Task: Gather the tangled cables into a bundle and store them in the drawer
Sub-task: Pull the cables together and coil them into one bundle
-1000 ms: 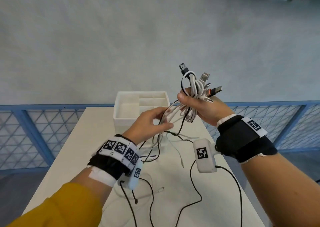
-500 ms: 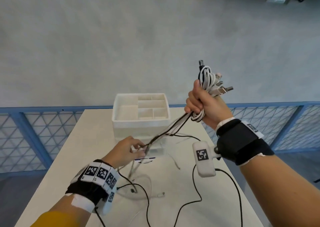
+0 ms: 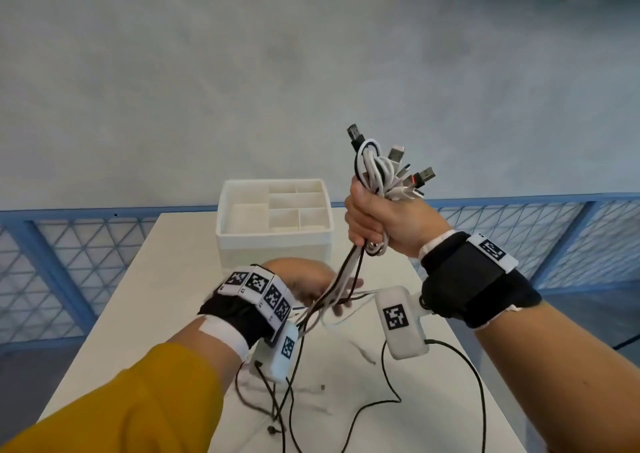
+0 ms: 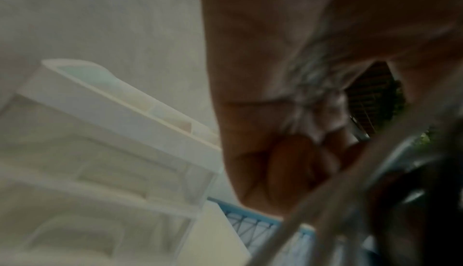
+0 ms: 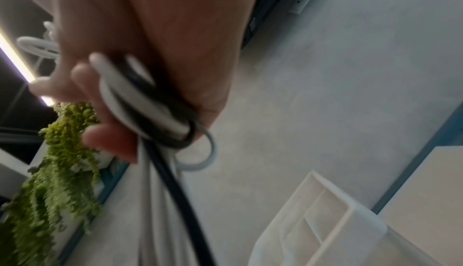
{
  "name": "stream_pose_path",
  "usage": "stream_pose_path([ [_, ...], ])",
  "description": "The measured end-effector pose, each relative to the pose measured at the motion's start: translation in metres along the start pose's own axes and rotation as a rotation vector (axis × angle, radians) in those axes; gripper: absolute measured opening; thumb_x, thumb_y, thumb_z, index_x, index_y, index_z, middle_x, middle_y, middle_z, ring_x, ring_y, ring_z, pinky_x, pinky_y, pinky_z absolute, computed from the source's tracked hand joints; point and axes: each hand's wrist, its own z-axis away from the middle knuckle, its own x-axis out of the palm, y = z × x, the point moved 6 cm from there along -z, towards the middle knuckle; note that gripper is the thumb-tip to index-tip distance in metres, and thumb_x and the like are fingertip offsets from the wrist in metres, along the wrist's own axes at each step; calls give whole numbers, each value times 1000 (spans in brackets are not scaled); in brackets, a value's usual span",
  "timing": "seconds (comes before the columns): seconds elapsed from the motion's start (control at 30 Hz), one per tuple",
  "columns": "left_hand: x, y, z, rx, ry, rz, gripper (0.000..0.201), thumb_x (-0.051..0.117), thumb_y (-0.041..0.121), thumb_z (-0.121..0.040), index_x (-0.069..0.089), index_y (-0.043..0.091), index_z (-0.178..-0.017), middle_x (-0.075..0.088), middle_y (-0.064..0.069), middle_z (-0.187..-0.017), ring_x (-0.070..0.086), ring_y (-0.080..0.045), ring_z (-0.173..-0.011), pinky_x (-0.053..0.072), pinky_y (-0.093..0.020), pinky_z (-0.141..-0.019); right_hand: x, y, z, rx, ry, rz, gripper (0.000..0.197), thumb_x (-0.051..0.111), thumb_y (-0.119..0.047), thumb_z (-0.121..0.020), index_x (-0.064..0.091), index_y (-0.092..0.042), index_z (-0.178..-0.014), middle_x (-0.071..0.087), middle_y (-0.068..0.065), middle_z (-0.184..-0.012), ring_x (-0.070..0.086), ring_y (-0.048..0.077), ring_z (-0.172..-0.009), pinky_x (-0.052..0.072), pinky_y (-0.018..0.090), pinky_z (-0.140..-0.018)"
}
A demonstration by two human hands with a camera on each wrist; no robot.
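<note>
My right hand (image 3: pixel 381 220) is raised above the table and grips a folded bundle of white and black cables (image 3: pixel 375 172), with USB plugs sticking out of the top of the fist. In the right wrist view the fingers (image 5: pixel 110 141) curl round the cable loops (image 5: pixel 140 100). Loose strands (image 3: pixel 349 269) hang from the fist down to my left hand (image 3: pixel 311 281), which holds them just in front of the white drawer unit (image 3: pixel 273 245). The left wrist view is blurred: my left hand (image 4: pixel 275 112) has cables (image 4: pixel 313 211) running past it, beside the drawer unit (image 4: pixel 112 131).
The drawer unit stands at the far end of the white table (image 3: pixel 173 279) and has an open divided tray on top. Cable tails (image 3: pixel 367 355) and black cords (image 3: pixel 391 400) trail over the near tabletop. A blue mesh railing (image 3: pixel 52 238) runs behind the table.
My left hand slid down the strands to the lower left, then came back right and up under the right hand. The right hand rose with the bundle and closed into a fist.
</note>
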Motion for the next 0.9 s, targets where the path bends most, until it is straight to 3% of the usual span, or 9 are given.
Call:
stream_pose_path([
  [0.1, 3, -1, 0, 109, -44, 81, 36, 48, 29, -92, 61, 18, -61, 52, 12, -45, 41, -3, -44, 33, -16, -47, -6, -2, 6, 11, -24, -55, 47, 64, -44, -78, 37, -14, -54, 32, -7, -39, 31, 7, -33, 40, 21, -45],
  [0.2, -28, -6, 8, 145, 282, 251, 33, 51, 24, -90, 56, 18, -58, 49, 11, -41, 40, -6, -45, 34, -19, -49, -12, -1, 10, 9, -9, -74, 44, 63, -43, -79, 40, -18, -51, 33, -8, -38, 31, 6, -32, 37, 20, -42],
  [0.3, -61, -35, 20, 63, 608, 434, 30, 50, 20, -91, 55, 11, -62, 54, 4, -44, 43, -12, -48, 40, -23, -52, -19, 2, 14, 4, -4, -119, 43, 65, -42, -79, 41, -18, -53, 33, -8, -38, 31, 5, -32, 37, 19, -41],
  [0.43, -84, -89, 38, -62, 847, 595, 30, 44, 14, -92, 47, 9, -63, 49, -4, -51, 41, -16, -44, 39, -24, -50, -32, -3, 16, -28, 41, -161, 45, 73, -43, -73, 41, -18, -52, 21, -1, -39, 29, 4, -30, 33, 16, -39],
  [0.53, -83, -139, 52, -225, 848, 541, 34, 42, 16, -93, 44, 9, -61, 45, -3, -45, 38, -16, -42, 31, -21, -47, -53, -17, 18, -67, 137, -198, 54, 77, -44, -67, 32, -20, -49, 18, -2, -39, 26, 4, -28, 28, 13, -37],
  [0.63, -65, -178, 55, -371, 706, 351, 39, 42, 22, -95, 44, 10, -57, 41, -3, -49, 37, -15, -42, 24, -18, -43, -70, -28, 16, -100, 217, -195, 63, 78, -47, -64, 23, -18, -52, 25, -9, -33, 27, 3, -27, 28, 14, -35],
  [0.77, -50, -209, 60, -537, 703, 287, 42, 39, 21, -95, 40, 7, -55, 38, -5, -50, 34, -16, -42, 24, -19, -39, -67, -22, 4, -99, 251, -160, 57, 78, -47, -64, 31, -19, -46, 30, -9, -33, 26, 5, -28, 29, 16, -35],
  [0.83, -54, -217, 65, -533, 784, 259, 40, 37, 21, -97, 42, 6, -59, 41, -7, -54, 38, -18, -46, 30, -23, -42, -61, -18, -1, -99, 242, -155, 53, 77, -47, -65, 35, -20, -45, 30, -9, -34, 26, 5, -29, 30, 16, -36],
  [0.9, -58, -217, 62, -360, 862, 434, 35, 34, 22, -98, 45, 4, -71, 48, -9, -60, 48, -21, -52, 42, -26, -46, -57, -16, -4, -97, 225, -158, 51, 76, -47, -65, 37, -20, -46, 30, -9, -34, 26, 5, -28, 30, 16, -36],
])
